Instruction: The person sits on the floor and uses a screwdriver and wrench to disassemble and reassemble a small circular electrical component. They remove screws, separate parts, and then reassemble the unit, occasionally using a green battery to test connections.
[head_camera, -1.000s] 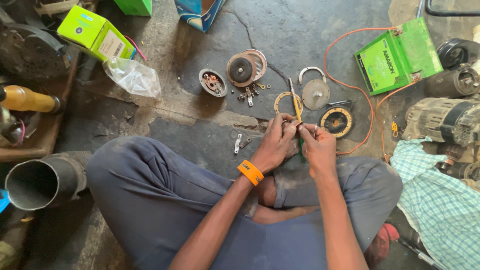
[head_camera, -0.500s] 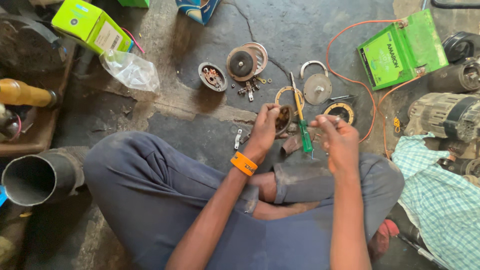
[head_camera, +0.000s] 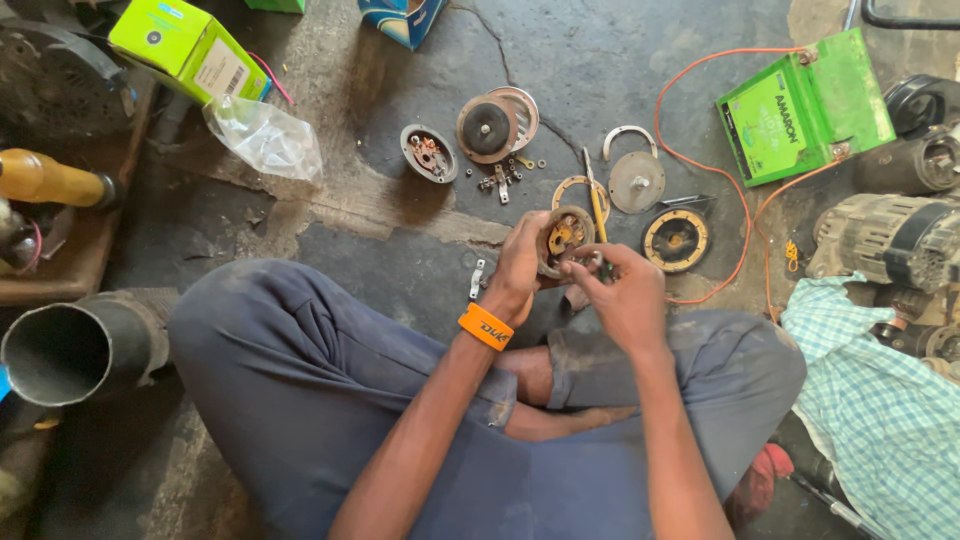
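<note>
The left hand (head_camera: 522, 262) holds a round metal part (head_camera: 565, 238) tight. The right hand (head_camera: 625, 295) pinches at its rim — best to keep it steady and go slowly.

One view only: head camera looks steeply down, close over my crossed legs (head_camera: 330, 400), onto cracked grey concrete floor (head_camera: 600, 60).

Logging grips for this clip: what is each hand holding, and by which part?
Left hand grips the round metal motor part by its rim. Right hand pinches something at its lower edge; what, cannot be told.
</note>
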